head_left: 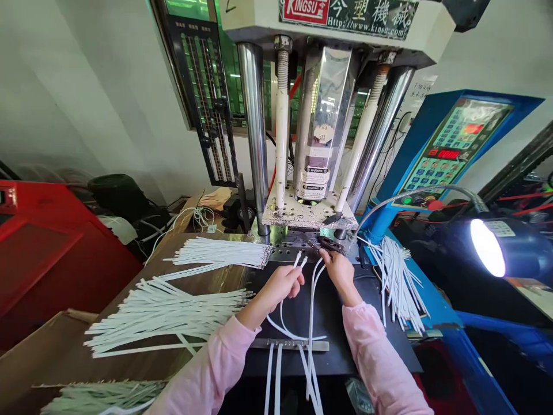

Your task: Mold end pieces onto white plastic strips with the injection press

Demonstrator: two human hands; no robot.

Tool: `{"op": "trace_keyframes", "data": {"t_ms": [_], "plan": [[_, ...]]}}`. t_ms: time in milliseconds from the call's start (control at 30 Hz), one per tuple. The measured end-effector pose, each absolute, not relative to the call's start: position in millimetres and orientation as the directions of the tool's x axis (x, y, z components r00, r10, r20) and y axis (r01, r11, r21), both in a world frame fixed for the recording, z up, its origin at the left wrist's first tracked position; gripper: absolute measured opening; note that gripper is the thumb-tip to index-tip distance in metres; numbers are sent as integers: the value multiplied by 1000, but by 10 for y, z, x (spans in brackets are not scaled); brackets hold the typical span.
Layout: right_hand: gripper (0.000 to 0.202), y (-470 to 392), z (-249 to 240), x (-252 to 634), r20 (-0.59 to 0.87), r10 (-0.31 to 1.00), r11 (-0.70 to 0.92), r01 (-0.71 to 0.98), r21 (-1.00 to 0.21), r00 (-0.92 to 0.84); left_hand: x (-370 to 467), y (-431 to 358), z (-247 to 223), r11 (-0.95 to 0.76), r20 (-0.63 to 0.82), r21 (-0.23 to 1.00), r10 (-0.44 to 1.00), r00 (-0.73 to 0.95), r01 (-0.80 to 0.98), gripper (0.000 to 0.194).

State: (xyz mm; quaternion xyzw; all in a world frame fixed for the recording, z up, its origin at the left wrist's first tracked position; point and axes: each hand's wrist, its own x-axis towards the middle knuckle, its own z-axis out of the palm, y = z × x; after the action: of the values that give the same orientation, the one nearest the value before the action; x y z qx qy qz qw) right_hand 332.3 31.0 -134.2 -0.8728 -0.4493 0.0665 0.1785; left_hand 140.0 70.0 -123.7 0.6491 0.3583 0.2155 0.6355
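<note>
My left hand (286, 282) is closed on two white flat cables (298, 258), whose ends stick up past the fingers. To its right, my right hand (339, 270) reaches to the press bed, fingers closed near a dark metal piece (332, 244). Two more white cables (313, 288) hang in a curve from its fingertips; their upper ends are hidden by the hand. Below the hands, a metal strip (319, 346) with small pins lies on the black work surface (334, 340). Several white cables (279, 374) hang down over the front edge from it.
A press plate (309, 218) hangs over the bed between steel columns (251, 132). Bundles of white cables (168, 317) lie left, and another bundle (400, 285) right. A lit lamp (488, 248) and a blue control panel (449, 150) stand right; a red machine (38, 248) stands left.
</note>
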Motion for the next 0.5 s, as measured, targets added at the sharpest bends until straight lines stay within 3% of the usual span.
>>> {"op": "trace_keyframes", "data": {"t_ms": [100,300,400,500], "plan": [[55,290,-1308,3304,64,809,-520,761,-387,585,1508,692,-1213,-10,-73,993,726,684,116,45],[55,298,-1389,3183,35,827,-487,746,-454,561,1642,566,-1128,26,-127,989,659,742,147,47],[48,278,-1471,3199,12,807,-514,712,-479,591,1522,430,-882,-83,-23,991,680,733,108,45],[37,230,-1523,3172,7,829,-476,712,-516,559,1418,319,-547,-149,161,986,737,656,-75,43]]}}
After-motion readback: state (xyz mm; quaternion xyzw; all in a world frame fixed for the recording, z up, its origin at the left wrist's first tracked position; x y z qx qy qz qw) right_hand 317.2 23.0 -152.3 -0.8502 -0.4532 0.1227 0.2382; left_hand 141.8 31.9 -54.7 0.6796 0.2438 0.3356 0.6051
